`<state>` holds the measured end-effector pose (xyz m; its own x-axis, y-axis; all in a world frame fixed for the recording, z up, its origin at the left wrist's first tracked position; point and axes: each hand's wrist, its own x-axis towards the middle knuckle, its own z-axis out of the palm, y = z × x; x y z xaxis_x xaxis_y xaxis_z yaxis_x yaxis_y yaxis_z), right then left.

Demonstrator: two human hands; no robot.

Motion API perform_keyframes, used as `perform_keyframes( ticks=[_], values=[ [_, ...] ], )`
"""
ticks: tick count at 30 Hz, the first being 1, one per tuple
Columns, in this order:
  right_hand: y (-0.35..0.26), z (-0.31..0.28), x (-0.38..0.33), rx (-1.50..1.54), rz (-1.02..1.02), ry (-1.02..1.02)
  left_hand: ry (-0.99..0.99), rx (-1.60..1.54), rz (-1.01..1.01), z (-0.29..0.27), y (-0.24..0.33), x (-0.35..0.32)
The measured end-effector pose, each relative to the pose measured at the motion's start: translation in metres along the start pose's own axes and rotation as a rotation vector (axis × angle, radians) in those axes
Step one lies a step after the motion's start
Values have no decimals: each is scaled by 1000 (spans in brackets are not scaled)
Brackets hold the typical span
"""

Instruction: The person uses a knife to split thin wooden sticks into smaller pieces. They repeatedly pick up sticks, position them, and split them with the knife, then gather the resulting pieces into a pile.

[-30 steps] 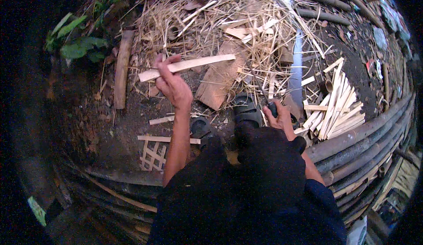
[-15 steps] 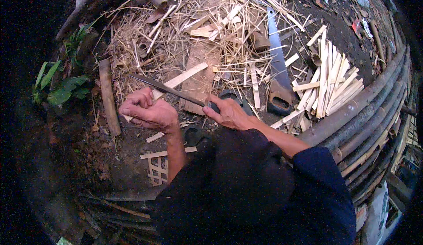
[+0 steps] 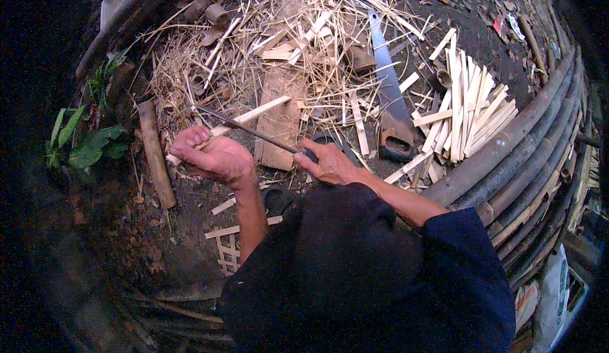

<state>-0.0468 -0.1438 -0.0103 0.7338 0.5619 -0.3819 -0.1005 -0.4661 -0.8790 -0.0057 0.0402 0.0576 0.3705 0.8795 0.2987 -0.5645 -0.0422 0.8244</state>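
My left hand [image 3: 219, 158] is closed around a pale, flat bamboo strip [image 3: 261, 110], which slants up to the right over a brown wooden board [image 3: 274, 138]. In my right hand [image 3: 331, 162] is the handle of a long, thin knife [image 3: 263, 136]. Its dark blade points up and to the left, crossing the strip just beyond my left fingers. Whether the edge bites into the strip I cannot tell. The knife handle is mostly covered by my right hand.
Fine shavings [image 3: 184, 67] cover the ground ahead. A handsaw [image 3: 391, 89] lies to the right, beside a pile of cut bamboo strips [image 3: 472, 112]. Stacked bamboo poles [image 3: 501, 156] curve along the right. A short bamboo piece [image 3: 156, 153] and green leaves [image 3: 95, 143] are at left.
The bamboo strip has turned and now shows a narrower face. My left wrist has rolled slightly, and the blade lies a little differently across the strip. The whole view has shifted somewhat.
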Motion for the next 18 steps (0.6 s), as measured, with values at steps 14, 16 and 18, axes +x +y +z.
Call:
perform_keyframes(
  ticks=[14, 16, 18],
  values=[
    [80, -24, 9, -214, 42, 313, -651, 632, -190, -72, -121, 12],
    [59, -44, 2, -316, -50, 360, -633, 415, -414, -58, -74, 14],
    [34, -59, 8, -390, -210, 283, -676, 229, -726, -63, -43, 20]
  ],
)
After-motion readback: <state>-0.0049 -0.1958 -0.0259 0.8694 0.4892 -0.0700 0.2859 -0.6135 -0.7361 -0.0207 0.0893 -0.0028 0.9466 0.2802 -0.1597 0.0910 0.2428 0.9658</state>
